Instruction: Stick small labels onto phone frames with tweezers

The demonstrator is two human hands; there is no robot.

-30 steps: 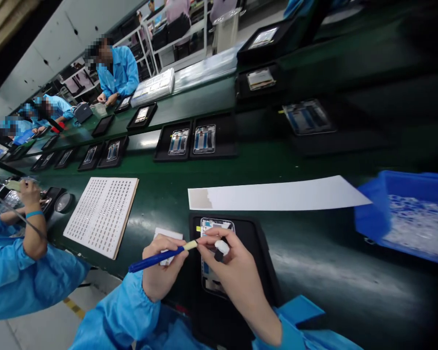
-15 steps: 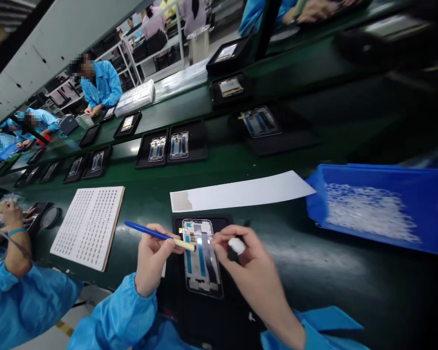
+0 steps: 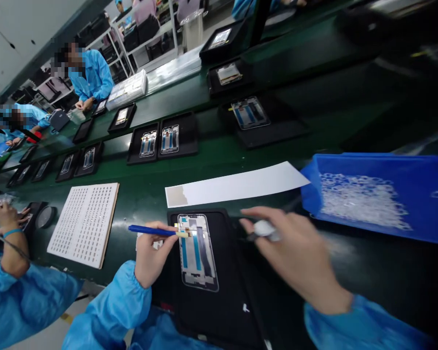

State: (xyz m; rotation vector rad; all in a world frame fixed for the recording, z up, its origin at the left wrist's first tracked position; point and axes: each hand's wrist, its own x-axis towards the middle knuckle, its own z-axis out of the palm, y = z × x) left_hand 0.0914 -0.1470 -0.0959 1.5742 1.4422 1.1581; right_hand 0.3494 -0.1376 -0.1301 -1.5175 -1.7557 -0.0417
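While the black tray lies nearest to us on the green table, we see on its lower part one small white bit, and higher up the phone-like frame, which rests flat with its blue strips facing up. Our left hand is at the left edge of this frame, and its grip is clamped on a blue tool; the pale tip of the tool is over the frame's upper left part, but we cannot tell if it touches. Our right hand is to the right of the tray, apart from the frame, with a whitish object at its fingers; because it is blurred, we cannot tell whether this grip is closed. Just beyond the tray we find a long white strip, whose right end meets a blue bin with many small clear-white pieces. To the left stands a white board with rows of small marks. Farther, we see more dark trays and a co-worker in blue.
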